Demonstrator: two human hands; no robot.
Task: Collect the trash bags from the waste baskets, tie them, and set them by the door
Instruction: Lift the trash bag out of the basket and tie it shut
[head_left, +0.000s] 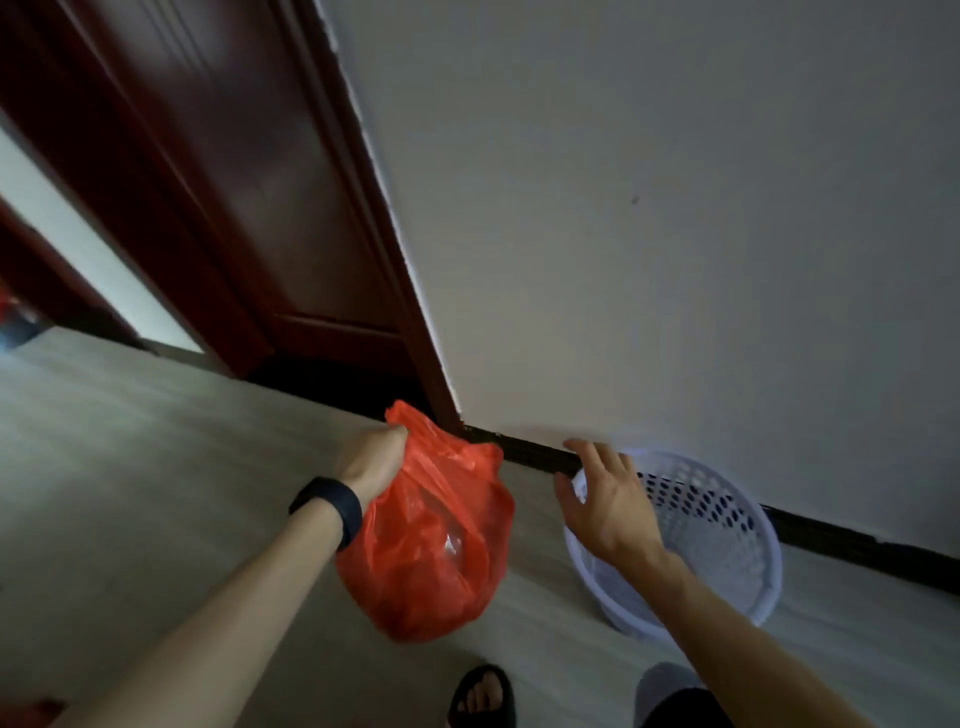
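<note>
A full red plastic trash bag (431, 545) hangs in the air from my left hand (371, 460), which grips its gathered top; something clear and shiny shows through its side. My right hand (605, 499) is open with fingers spread, hovering over the near rim of a white perforated waste basket (722, 525). The basket stands on the floor against the wall and has no bag in it. A dark red wooden door (249, 197) stands to the upper left, its frame meeting the floor just behind the bag.
A white wall with a dark baseboard (857, 540) runs along the right. Pale floor (130, 467) spreads to the left. My foot in a black sandal (483, 696) is at the bottom edge. A blurred red object (10, 312) sits at far left.
</note>
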